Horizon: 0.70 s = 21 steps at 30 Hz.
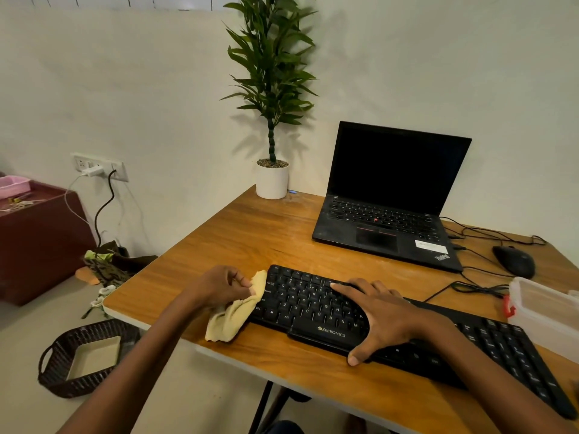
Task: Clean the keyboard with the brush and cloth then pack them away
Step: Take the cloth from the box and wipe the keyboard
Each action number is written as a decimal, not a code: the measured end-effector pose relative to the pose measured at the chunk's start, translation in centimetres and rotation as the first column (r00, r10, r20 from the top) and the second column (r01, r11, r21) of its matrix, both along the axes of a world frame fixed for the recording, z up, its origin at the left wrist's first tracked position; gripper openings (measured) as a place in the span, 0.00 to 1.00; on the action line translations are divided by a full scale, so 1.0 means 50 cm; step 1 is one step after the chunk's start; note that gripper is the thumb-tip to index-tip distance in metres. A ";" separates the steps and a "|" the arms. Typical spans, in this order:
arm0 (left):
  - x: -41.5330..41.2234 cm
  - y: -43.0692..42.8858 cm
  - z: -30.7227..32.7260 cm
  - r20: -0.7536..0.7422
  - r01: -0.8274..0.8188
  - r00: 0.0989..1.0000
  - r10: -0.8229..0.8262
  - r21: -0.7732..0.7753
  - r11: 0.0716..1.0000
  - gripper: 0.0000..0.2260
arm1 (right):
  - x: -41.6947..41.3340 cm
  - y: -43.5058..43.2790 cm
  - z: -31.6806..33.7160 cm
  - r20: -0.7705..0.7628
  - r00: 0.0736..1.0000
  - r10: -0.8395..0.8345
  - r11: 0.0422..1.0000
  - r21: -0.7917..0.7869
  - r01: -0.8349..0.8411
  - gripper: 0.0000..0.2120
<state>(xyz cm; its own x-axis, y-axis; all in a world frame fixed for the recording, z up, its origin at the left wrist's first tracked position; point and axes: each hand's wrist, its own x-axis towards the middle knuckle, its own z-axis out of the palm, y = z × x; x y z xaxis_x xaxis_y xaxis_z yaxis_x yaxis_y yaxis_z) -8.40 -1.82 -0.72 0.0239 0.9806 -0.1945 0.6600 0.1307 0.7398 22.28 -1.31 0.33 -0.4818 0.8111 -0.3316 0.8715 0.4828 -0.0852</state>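
L hand (224, 286): fingers curled round the yellow cloth (233, 314), which is bunched. Cloth's top corner touches the keyboard (300, 305) at its 9 o'clock end, by the Ctrl/Tab column. The rest trails onto the bench (250, 239).
R hand (385, 317): fingers straight and spread flat over the mid keys, thumb at the front edge. It holds nothing, just pins the board.

Step, as I read it: cloth wipe, starting at the L end. To do it well:
- Put R palm weight on so the board doesn't skid.
- Wipe row by row from 9 twd 3 o'clock, light pressure.
- Refold the cloth to a flat pad; a wad skips the gaps.
- Shift R hand twd 3 o'clock ahead of the cloth, then do the keys it covered.

Hard to see:
- Brush: not found anywhere.
- Small red piece (508, 308) at 9 o'clock of the clear container (545, 314): clip or handle, can't tell. Container contents unreadable.
- Keys under R palm are hidden, and the forearm covers more.
- Keyboard's 4 o'clock end blurs twd the frame edge.
- Basket (62, 380) on the floor at 7 o'clock holds a pale tray. Which one is the pack-away spot is unclear.
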 end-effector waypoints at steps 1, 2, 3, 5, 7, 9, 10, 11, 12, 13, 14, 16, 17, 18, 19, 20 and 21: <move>0.006 0.007 0.004 0.018 -0.013 1.000 0.013 0.004 1.000 0.04 | 0.001 0.001 0.003 0.006 1.000 0.002 1.000 0.002 -0.002 0.57; 0.016 0.021 0.006 0.039 -0.037 0.999 0.037 0.012 0.999 0.05 | 0.003 0.001 0.005 0.012 1.000 0.004 1.000 0.002 -0.004 0.57; 0.028 0.039 0.007 0.053 -0.067 0.996 0.066 0.024 0.997 0.06 | 0.005 0.002 0.006 0.017 1.000 0.006 1.000 0.001 -0.006 0.57; 0.051 0.083 0.003 0.096 -0.135 0.987 0.131 0.038 0.990 0.07 | 0.005 -0.001 0.008 0.031 0.999 0.012 1.000 -0.007 -0.012 0.57; 0.061 0.119 0.000 0.142 -0.176 0.975 0.170 0.031 0.984 0.06 | 0.002 -0.002 0.007 0.040 0.999 0.015 1.000 -0.015 -0.014 0.57; 0.058 0.133 0.002 0.117 -0.145 0.983 0.141 0.025 0.989 0.06 | -0.003 -0.001 0.009 0.050 0.999 0.016 1.000 -0.022 -0.015 0.56; 0.054 0.127 0.003 0.104 -0.123 0.987 0.119 0.029 0.992 0.06 | -0.005 -0.001 0.009 0.056 0.998 0.018 1.000 -0.021 -0.017 0.57; 0.047 0.112 0.006 0.102 -0.103 0.990 0.099 0.035 0.994 0.06 | -0.007 0.000 0.008 0.060 0.998 0.020 1.000 -0.017 -0.019 0.57; 0.041 0.090 0.006 0.104 -0.081 0.992 0.077 0.041 0.996 0.06 | -0.007 0.001 0.006 0.063 0.998 0.023 1.000 -0.010 -0.022 0.57; 0.032 0.062 0.005 0.100 -0.062 0.993 0.058 0.042 0.997 0.06 | -0.007 0.002 0.004 0.066 0.997 0.026 1.000 -0.006 -0.025 0.58; 0.022 0.030 0.000 0.095 -0.053 0.994 0.049 0.039 0.998 0.05 | -0.007 0.002 0.003 0.068 0.997 0.027 1.000 -0.006 -0.026 0.58; 0.004 -0.034 -0.015 0.123 -0.063 0.991 0.055 0.055 0.996 0.03 | -0.006 0.003 0.004 0.073 0.997 0.031 1.000 0.004 -0.031 0.58; -0.001 -0.060 -0.022 0.153 -0.084 0.986 0.072 0.074 0.994 0.03 | -0.005 0.004 0.006 0.075 0.997 0.035 0.999 0.011 -0.036 0.58; -0.003 -0.077 -0.027 0.182 -0.110 0.979 0.093 0.089 0.990 0.04 | -0.004 0.004 0.008 0.076 0.996 0.039 0.999 0.014 -0.040 0.58; 0.000 -0.086 -0.029 0.200 -0.138 0.973 0.116 0.098 0.986 0.04 | -0.004 0.005 0.010 0.074 0.996 0.040 0.999 0.014 -0.041 0.58; 0.006 -0.085 -0.028 0.202 -0.157 0.970 0.135 0.098 0.983 0.04 | -0.003 0.004 0.012 0.073 0.997 0.040 0.999 0.012 -0.041 0.58; 0.014 -0.074 -0.024 0.190 -0.169 0.971 0.148 0.098 0.981 0.04 | -0.001 0.005 0.014 0.070 0.997 0.039 0.999 0.011 -0.040 0.58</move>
